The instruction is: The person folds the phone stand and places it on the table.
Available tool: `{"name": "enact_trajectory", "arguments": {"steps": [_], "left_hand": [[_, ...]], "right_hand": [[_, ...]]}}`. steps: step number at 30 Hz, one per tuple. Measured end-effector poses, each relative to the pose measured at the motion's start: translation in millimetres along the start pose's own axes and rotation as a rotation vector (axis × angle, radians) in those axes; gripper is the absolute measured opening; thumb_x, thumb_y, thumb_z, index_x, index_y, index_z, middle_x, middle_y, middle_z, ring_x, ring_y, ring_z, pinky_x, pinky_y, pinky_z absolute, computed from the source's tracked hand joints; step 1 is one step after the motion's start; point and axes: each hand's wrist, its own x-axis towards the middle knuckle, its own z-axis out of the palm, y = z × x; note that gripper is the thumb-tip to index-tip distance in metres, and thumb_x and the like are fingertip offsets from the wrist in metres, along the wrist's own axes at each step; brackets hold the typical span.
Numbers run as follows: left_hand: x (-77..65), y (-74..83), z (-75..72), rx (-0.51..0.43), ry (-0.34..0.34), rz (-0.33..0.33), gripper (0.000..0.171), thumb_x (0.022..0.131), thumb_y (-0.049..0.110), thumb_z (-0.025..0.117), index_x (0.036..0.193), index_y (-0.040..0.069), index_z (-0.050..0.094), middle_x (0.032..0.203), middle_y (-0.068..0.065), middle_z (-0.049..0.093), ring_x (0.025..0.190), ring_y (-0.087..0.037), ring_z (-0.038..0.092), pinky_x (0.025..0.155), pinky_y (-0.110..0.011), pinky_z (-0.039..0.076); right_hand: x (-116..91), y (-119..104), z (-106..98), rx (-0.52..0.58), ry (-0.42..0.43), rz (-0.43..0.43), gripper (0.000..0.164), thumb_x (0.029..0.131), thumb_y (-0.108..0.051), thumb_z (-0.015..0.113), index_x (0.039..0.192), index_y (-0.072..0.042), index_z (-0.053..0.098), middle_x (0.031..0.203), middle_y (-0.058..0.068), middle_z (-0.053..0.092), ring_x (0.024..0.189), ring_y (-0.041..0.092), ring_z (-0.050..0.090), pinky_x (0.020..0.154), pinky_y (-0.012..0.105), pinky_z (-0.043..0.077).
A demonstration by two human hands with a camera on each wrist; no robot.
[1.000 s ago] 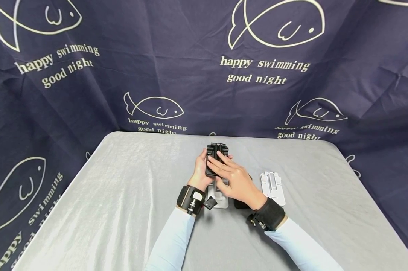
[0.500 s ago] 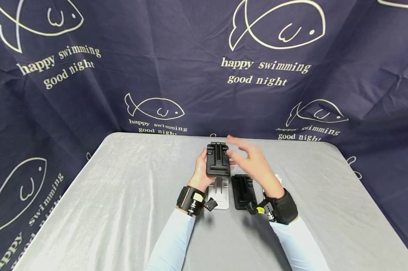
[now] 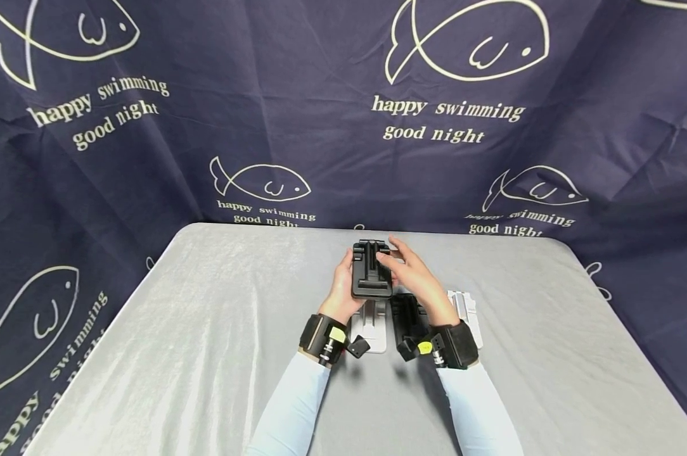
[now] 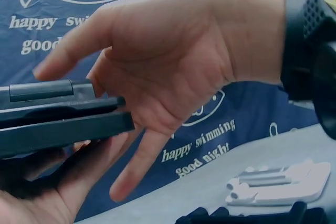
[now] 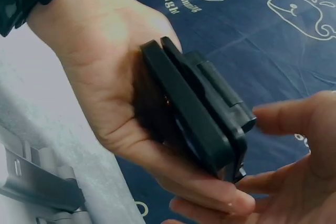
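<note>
A folded black phone stand (image 3: pixel 372 285) is held up above the table by my left hand (image 3: pixel 339 296), thumb along its left edge and fingers behind it. At its right side is my right hand (image 3: pixel 416 276), thumb over the front near the upper right corner and fingers spread loosely. The right wrist view shows the left palm under the phone stand (image 5: pixel 194 108), with the right thumb tip right at its edge; whether it presses there I cannot tell. In the left wrist view the right hand (image 4: pixel 168 51) reaches toward the stand, little finger extended.
Below the hands a white phone stand (image 3: pixel 376 335) lies on the grey-covered table (image 3: pixel 235 354). To its right lie another black stand (image 3: pixel 403 313) and, partly behind the right wrist, a second white one (image 3: pixel 469 310). A dark blue fish-print curtain (image 3: pixel 332 114) hangs behind.
My right hand lay across the front of the black phone stand, lifted off to the right, and has come back to its right edge. The left hand has shifted slightly right, still holding it.
</note>
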Motion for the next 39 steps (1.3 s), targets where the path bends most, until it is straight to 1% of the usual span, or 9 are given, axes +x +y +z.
{"name": "enact_trajectory", "arguments": {"steps": [4, 9, 12, 14, 18, 20, 26, 33, 39], "left_hand": [[-2.0, 2.2, -0.3, 0.088, 0.049, 0.007, 0.064, 0.101, 0.053, 0.015, 0.131, 0.007, 0.048, 0.091, 0.0, 0.063, 0.079, -0.012, 0.064, 0.068, -0.026, 0.053], [-8.0, 6.6, 1.3, 0.234, 0.146, 0.034, 0.059, 0.1, 0.054, 0.021, 0.116, 0.008, 0.055, 0.081, 0.003, 0.06, 0.069, -0.007, 0.06, 0.062, -0.021, 0.05], [-11.8, 10.7, -0.1, 0.321, 0.13, 0.077, 0.059, 0.102, 0.049, 0.019, 0.12, 0.005, 0.053, 0.083, 0.004, 0.058, 0.072, -0.006, 0.059, 0.065, -0.02, 0.049], [-14.4, 14.9, -2.2, 0.389, 0.13, 0.085, 0.053, 0.103, 0.045, 0.02, 0.112, 0.006, 0.054, 0.076, 0.005, 0.055, 0.064, -0.005, 0.055, 0.061, -0.019, 0.047], [-19.8, 27.9, -7.5, 0.484, 0.122, 0.092, 0.033, 0.103, 0.03, 0.03, 0.104, 0.006, 0.053, 0.073, 0.005, 0.055, 0.06, -0.006, 0.054, 0.055, -0.02, 0.046], [-23.6, 36.3, -10.1, 0.555, 0.119, 0.107, 0.024, 0.099, 0.02, 0.039, 0.11, 0.005, 0.053, 0.078, 0.003, 0.055, 0.061, -0.006, 0.053, 0.053, -0.021, 0.046], [-35.7, 60.8, -17.4, 0.788, 0.073, 0.154, 0.044, 0.087, 0.003, 0.048, 0.13, -0.003, 0.046, 0.091, -0.006, 0.063, 0.065, -0.009, 0.059, 0.059, -0.026, 0.053], [-49.7, 75.2, -34.1, 0.852, 0.044, 0.149, 0.038, 0.092, 0.001, 0.047, 0.129, -0.006, 0.045, 0.086, -0.002, 0.064, 0.066, -0.009, 0.062, 0.065, -0.032, 0.055], [-59.1, 74.3, -52.3, 0.886, 0.038, 0.135, 0.044, 0.091, 0.004, 0.047, 0.133, -0.008, 0.041, 0.088, -0.004, 0.064, 0.068, -0.009, 0.062, 0.068, -0.032, 0.056]], "right_hand": [[3.7, 3.3, 2.7, -0.036, 0.052, -0.052, 0.055, 0.096, -0.018, 0.052, 0.146, -0.004, 0.033, 0.123, 0.022, 0.051, 0.095, 0.024, 0.056, 0.08, 0.039, 0.051], [7.5, 7.9, 3.9, -0.052, 0.088, -0.069, 0.056, 0.091, -0.008, 0.056, 0.144, -0.003, 0.038, 0.117, 0.021, 0.05, 0.099, 0.025, 0.054, 0.08, 0.04, 0.052], [9.4, 9.2, 3.5, 0.003, 0.073, -0.054, 0.056, 0.09, -0.005, 0.058, 0.143, -0.003, 0.039, 0.118, 0.02, 0.049, 0.095, 0.02, 0.053, 0.073, 0.03, 0.052], [10.0, 9.7, 3.1, 0.044, 0.062, -0.041, 0.056, 0.09, -0.003, 0.058, 0.143, -0.003, 0.04, 0.119, 0.02, 0.049, 0.092, 0.017, 0.052, 0.068, 0.024, 0.051], [12.0, 7.2, 3.1, 0.074, 0.055, -0.019, 0.057, 0.09, -0.003, 0.06, 0.143, -0.006, 0.041, 0.126, 0.021, 0.05, 0.093, 0.017, 0.053, 0.069, 0.023, 0.05], [13.8, 4.0, 4.6, 0.064, 0.058, -0.024, 0.057, 0.09, -0.005, 0.061, 0.143, -0.007, 0.041, 0.126, 0.021, 0.051, 0.094, 0.017, 0.055, 0.071, 0.026, 0.052], [20.2, -8.7, 17.2, 0.049, 0.062, -0.052, 0.056, 0.089, -0.003, 0.063, 0.141, -0.007, 0.044, 0.12, 0.023, 0.056, 0.083, 0.013, 0.058, 0.076, 0.036, 0.055], [25.7, -14.1, 38.6, 0.024, 0.008, -0.037, 0.057, 0.088, -0.001, 0.063, 0.141, -0.008, 0.043, 0.12, 0.021, 0.054, 0.09, 0.021, 0.058, 0.079, 0.037, 0.055], [30.5, -9.9, 54.1, -0.026, -0.04, -0.016, 0.055, 0.087, -0.001, 0.064, 0.138, -0.008, 0.044, 0.114, 0.017, 0.052, 0.089, 0.021, 0.056, 0.08, 0.04, 0.055]]}}
